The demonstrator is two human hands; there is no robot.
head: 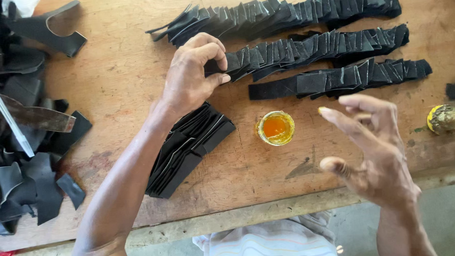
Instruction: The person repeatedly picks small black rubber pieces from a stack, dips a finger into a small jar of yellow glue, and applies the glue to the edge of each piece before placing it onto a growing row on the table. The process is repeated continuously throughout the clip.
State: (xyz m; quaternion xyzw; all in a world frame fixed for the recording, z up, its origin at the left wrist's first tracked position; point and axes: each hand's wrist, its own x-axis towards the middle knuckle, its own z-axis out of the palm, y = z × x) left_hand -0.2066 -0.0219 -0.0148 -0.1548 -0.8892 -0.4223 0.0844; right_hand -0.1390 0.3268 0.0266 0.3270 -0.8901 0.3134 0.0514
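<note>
Left hand [192, 73] is closed in a pinch on the near end of the middle row of black strips [316, 50]; thumb and fingers clamp one piece so the overlapped row is kept aligned. Right hand [377, 154] is held above the tabletop [117, 71], fingers spread wide, nothing gripped; yellow residue is seen on the fingertip [323, 110], likely glue, which would explain why the hand is kept clear of the strips. A small open jar of amber liquid [276, 128] is set between both hands, within easy reach. Three rows are laid out shingled, edges exposed. A fanned stack of black pieces [187, 153] is parked beside the left wrist. Offcuts [30, 167] are piled at the left edge.
</note>
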